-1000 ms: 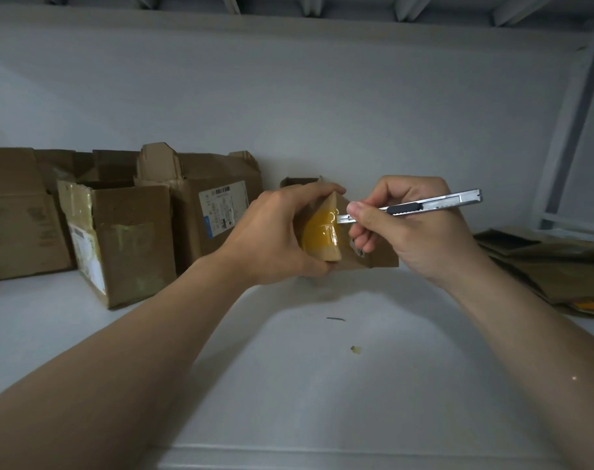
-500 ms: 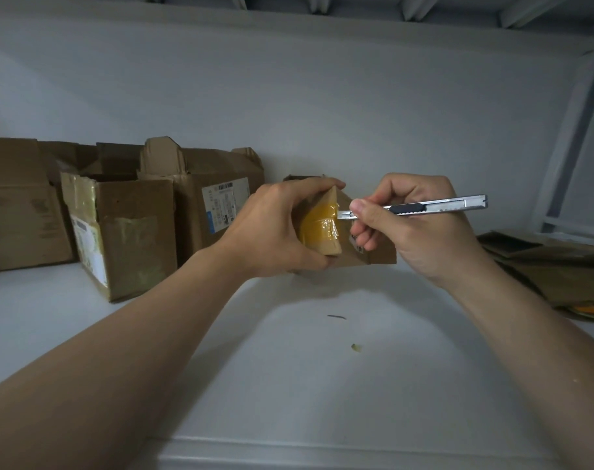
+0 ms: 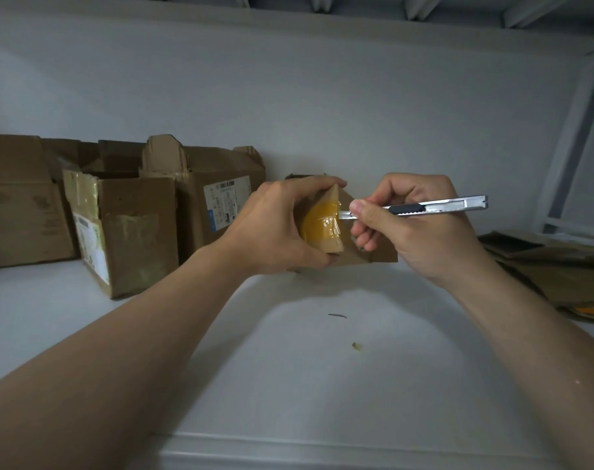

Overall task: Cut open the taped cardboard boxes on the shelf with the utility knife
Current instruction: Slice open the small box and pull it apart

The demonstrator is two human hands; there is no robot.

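Box [image 3: 378,254] lies in the left hand [image 3: 275,228], fingers [image 3: 317,182] curled over its top and thumb beneath, at the far middle of the shelf [image 3: 289,385]. It looks light, with thin cardboard likely to dent and glossy tape [image 3: 319,220] likely slick, so hold the edges clear of the seam. The right hand [image 3: 424,235] pinches the knife [image 3: 438,206], blade at the tape. The box is small, brown and creased, one end yellow-taped. Opened boxes [image 3: 133,239] stand left.

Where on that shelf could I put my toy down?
The near, bare part of the white shelf, between the opened boxes at left and the flattened cardboard at right; only two tiny scraps lie there. The back left and far right are crowded.
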